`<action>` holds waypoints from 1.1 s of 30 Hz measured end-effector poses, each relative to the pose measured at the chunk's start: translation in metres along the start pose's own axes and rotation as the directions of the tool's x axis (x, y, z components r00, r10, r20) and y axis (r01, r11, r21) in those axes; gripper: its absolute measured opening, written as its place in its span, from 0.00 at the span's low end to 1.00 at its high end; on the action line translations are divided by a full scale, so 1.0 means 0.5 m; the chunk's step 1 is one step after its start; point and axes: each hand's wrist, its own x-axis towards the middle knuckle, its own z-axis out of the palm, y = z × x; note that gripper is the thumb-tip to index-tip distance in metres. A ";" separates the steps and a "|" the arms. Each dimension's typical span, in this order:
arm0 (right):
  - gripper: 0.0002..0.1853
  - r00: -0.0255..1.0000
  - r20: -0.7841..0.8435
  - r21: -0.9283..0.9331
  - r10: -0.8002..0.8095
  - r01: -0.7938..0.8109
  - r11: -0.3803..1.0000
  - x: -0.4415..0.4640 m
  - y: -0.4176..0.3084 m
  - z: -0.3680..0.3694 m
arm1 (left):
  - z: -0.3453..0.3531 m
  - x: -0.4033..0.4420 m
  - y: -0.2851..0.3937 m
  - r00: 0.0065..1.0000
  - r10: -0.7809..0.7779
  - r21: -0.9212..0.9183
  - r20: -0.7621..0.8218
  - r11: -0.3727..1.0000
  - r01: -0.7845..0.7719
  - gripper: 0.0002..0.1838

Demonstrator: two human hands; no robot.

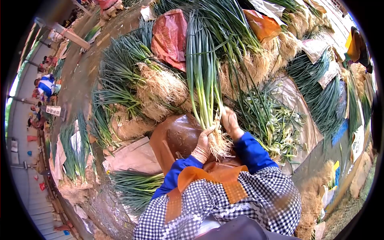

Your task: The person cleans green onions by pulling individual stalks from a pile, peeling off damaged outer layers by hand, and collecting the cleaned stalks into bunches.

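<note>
A bunch of green onions (204,92) stands in front of me, its long leaves pointing away and its pale roots (219,146) hanging toward my lap. My left hand (202,147) is wrapped round the white stem ends, just above the roots. On the other side, my right hand (231,122) is closed against the outer stalks at the right edge of the bunch. Its fingertips are partly hidden, so what they pinch cannot be made out. Beneath the bunch is a shiny brown apron or sheet (182,132) over my lap.
Rooted onion piles lie at left (160,90) and far right (320,92). Loose leaves and trimmings (276,124) cover a sheet (308,116) beside my right arm. A red plastic bag (170,38) and an orange bag (262,25) rest on the piles. Other people (46,85) are at far left.
</note>
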 end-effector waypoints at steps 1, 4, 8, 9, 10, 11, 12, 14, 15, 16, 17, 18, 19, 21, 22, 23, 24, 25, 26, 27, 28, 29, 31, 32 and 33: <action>0.16 0.962 0.103 -0.303 -0.253 0.273 0.913 -0.059 0.001 -0.032 | -0.004 0.005 0.004 1.000 -0.006 -0.043 0.014 0.999 0.007 0.16; 0.19 0.890 0.437 -0.764 0.129 0.292 0.575 -0.142 -0.058 -0.165 | 0.023 -0.011 0.012 0.998 -0.030 -0.087 0.049 0.996 0.034 0.16; 0.19 0.871 0.034 -0.930 0.490 -0.153 0.335 -0.055 -0.189 -0.209 | 0.026 0.015 -0.011 0.993 0.115 -0.011 -0.010 0.993 -0.115 0.17; 0.19 0.967 0.074 -0.908 0.244 -0.036 0.418 -0.035 -0.206 -0.180 | 0.017 0.013 -0.022 0.979 0.202 0.178 -0.006 0.964 -0.198 0.17; 0.19 0.995 0.097 -0.878 -0.034 0.102 0.469 -0.002 -0.221 -0.133 | 0.022 0.012 -0.023 0.957 0.289 0.365 0.027 0.888 -0.279 0.16; 0.20 0.990 0.136 -0.870 -0.023 0.131 0.474 0.036 -0.226 -0.100 | 0.028 0.011 -0.022 0.962 0.271 0.394 -0.024 0.887 -0.240 0.15; 0.20 0.984 0.176 -0.860 -0.011 0.160 0.484 0.068 -0.221 -0.076 | 0.020 0.010 -0.023 0.964 0.255 0.422 -0.079 0.884 -0.200 0.14; 0.21 0.936 0.348 -0.873 0.048 0.305 0.380 0.113 -0.191 -0.053 | 0.035 0.004 -0.020 0.951 0.307 0.397 -0.041 0.878 -0.266 0.13; 0.19 0.924 0.378 -0.858 0.053 0.328 0.396 0.123 -0.183 -0.050 | 0.042 0.004 -0.013 0.948 0.316 0.402 -0.033 0.873 -0.276 0.13; 0.16 0.925 0.380 -0.853 0.024 0.340 0.395 0.124 -0.173 -0.047 | 0.042 0.005 -0.013 0.943 0.332 0.386 -0.028 0.874 -0.296 0.13; 0.15 0.939 0.343 -0.857 -0.038 0.329 0.396 0.121 -0.161 -0.048 | 0.041 0.005 -0.015 0.938 0.344 0.367 -0.027 0.877 -0.311 0.14; 0.14 0.948 0.302 -0.861 -0.098 0.316 0.399 0.117 -0.146 -0.049 | 0.037 0.006 -0.014 0.939 0.343 0.364 -0.029 0.879 -0.309 0.14; 0.13 0.952 0.274 -0.863 -0.133 0.305 0.403 0.111 -0.133 -0.053 | 0.034 0.004 -0.010 0.955 0.289 0.341 -0.072 0.907 -0.249 0.14; 0.12 0.945 0.253 -0.890 -0.207 0.311 0.333 0.097 -0.105 -0.062 | 0.034 0.006 -0.017 0.956 0.291 0.308 -0.038 0.913 -0.266 0.14; 0.12 0.947 0.250 -0.891 -0.203 0.307 0.333 0.090 -0.094 -0.070 | 0.036 0.006 -0.018 0.957 0.287 0.309 -0.040 0.915 -0.261 0.14; 0.12 0.932 0.241 -0.875 -0.269 0.329 0.356 0.075 -0.113 -0.072 | 0.035 0.007 -0.018 0.960 0.274 0.261 -0.047 0.932 -0.253 0.14; 0.13 0.913 0.229 -0.856 -0.337 0.353 0.377 0.060 -0.134 -0.071 | 0.033 0.010 -0.016 0.963 0.264 0.214 -0.051 0.945 -0.248 0.14; 0.14 0.846 0.276 -0.823 -0.455 0.453 0.343 0.042 -0.153 -0.080 | 0.006 0.023 -0.019 0.951 0.305 0.238 -0.047 0.928 -0.286 0.13; 0.15 0.845 0.329 -0.817 -0.421 0.479 0.321 0.016 -0.183 -0.081 | 0.009 0.021 -0.016 0.951 0.305 0.238 -0.048 0.928 -0.286 0.13; 0.10 0.823 0.420 -0.777 -0.383 0.544 0.317 -0.018 -0.206 -0.082 | 0.013 0.021 -0.014 0.952 0.291 0.246 -0.097 0.934 -0.261 0.12; 0.03 0.792 0.517 -0.675 -0.325 0.610 0.415 -0.053 -0.207 -0.078 | 0.019 0.019 -0.017 0.950 0.275 0.247 -0.147 0.940 -0.234 0.12; 0.05 0.706 0.705 -0.613 -0.066 0.653 0.444 -0.092 -0.160 -0.095 | -0.006 0.035 -0.021 0.946 0.311 0.258 -0.095 0.925 -0.278 0.11; 0.12 0.533 0.846 -0.411 -0.013 0.667 0.621 -0.159 -0.236 -0.118 | -0.015 0.038 -0.019 0.957 0.274 0.217 -0.094 0.944 -0.249 0.11; 0.14 0.480 0.877 -0.351 0.002 0.638 0.685 -0.169 -0.283 -0.132 | -0.018 0.038 -0.019 0.968 0.236 0.174 -0.089 0.960 -0.218 0.12; 0.10 0.578 0.744 -0.651 0.336 0.513 0.560 -0.156 -0.260 -0.168 | -0.010 0.032 -0.016 0.955 0.272 0.228 -0.119 0.944 -0.240 0.15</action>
